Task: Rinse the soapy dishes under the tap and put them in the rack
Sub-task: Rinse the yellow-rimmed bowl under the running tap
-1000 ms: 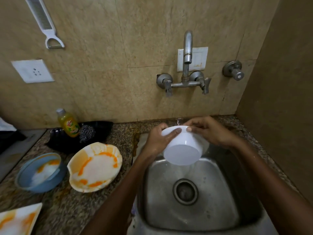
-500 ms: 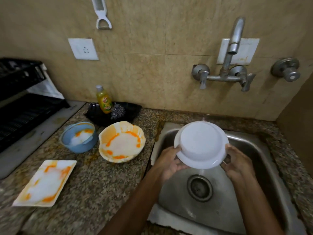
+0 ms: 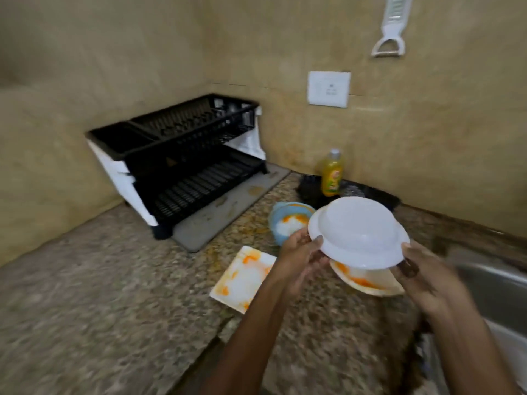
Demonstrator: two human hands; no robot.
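Left hand (image 3: pixel 302 253): grips the left rim of the white bowl (image 3: pixel 358 230), fingers curled under the rim and thumb on top.
Right hand (image 3: pixel 422 273): grips the right rim of the same bowl, thumb on the edge and fingers below.
White bowl: upside down and a bit tilted, held up in the air over the counter (image 3: pixel 114 295), between the sink (image 3: pixel 496 292) and the rack (image 3: pixel 185 158). It looks clean.
Round plate (image 3: pixel 368 282): on the counter right under the bowl, near the sink edge. It has orange smears. Most of it is hidden by the bowl.
Flat square plate (image 3: pixel 242 277): on the counter just left of the left hand, with orange smears and white foam.
Blue bowl (image 3: pixel 288 220): on the counter behind the left hand, with foam and orange inside.
Soap bottle (image 3: pixel 331 173): yellow, standing upright in a black tray (image 3: pixel 376 195) by the back wall.
Scrubber (image 3: pixel 352 191): gray, in the same tray beside the bottle. It is blurry.
Rack: black, two shelves, in the back left corner of the counter, well apart from the bowl. It stands on a gray mat (image 3: pixel 228 206).
Sink: only its metal left part shows at the right edge.
Wall: a white socket (image 3: pixel 328 89) and a white peeler (image 3: pixel 391 27) hanging up high.
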